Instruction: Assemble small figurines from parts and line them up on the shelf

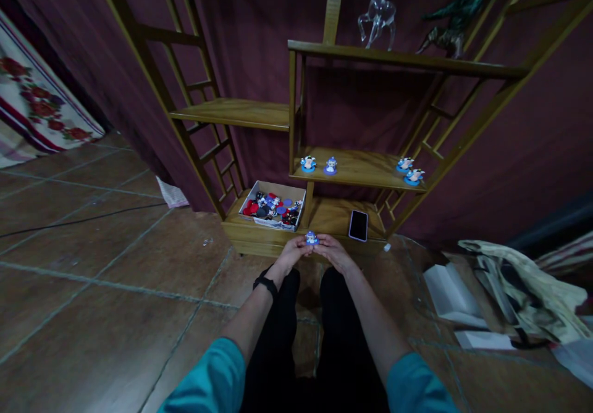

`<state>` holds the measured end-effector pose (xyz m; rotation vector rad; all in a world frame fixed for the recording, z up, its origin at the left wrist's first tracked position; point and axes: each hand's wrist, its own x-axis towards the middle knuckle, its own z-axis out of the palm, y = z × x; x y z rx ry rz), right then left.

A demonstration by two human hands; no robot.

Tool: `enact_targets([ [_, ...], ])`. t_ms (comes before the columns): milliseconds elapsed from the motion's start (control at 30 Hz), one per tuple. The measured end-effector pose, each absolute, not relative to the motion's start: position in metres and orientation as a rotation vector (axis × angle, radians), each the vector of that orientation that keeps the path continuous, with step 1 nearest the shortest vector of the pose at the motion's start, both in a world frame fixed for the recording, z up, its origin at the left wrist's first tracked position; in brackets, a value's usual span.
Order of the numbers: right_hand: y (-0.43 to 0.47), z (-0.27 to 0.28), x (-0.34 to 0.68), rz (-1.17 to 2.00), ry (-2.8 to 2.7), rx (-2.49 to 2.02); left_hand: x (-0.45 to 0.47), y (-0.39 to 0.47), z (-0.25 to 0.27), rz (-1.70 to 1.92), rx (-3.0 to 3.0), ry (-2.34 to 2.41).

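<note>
Between my two hands, in front of the low shelf, is a small purple-and-white figurine on a round base. My left hand grips it from the left, and my right hand has its fingers closed on the right side. Just beyond my left hand an open box holds many small red, black, white and purple figurines. On the shelf above stand a similar purple figurine and a blue-based figurine beside it. Two more blue-based figurines, one nearer and one behind, stand at that shelf's right end.
A phone lies on the bottom shelf at right. The wooden shelf unit has a clear deer figurine and a dark horse figurine on top. Bags and white boxes lie on the floor at right; a cable runs at left.
</note>
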<state>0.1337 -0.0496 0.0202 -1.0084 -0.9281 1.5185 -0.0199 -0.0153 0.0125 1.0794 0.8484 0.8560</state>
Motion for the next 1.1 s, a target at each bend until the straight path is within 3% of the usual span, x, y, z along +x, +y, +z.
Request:
enact_targets([
  [1100, -0.0505, 0.0229, 0.1324, 1.541, -0.867, -1.002, -0.0185, -0.0169, 0.0145, 0.996, 1.102, 0.887],
])
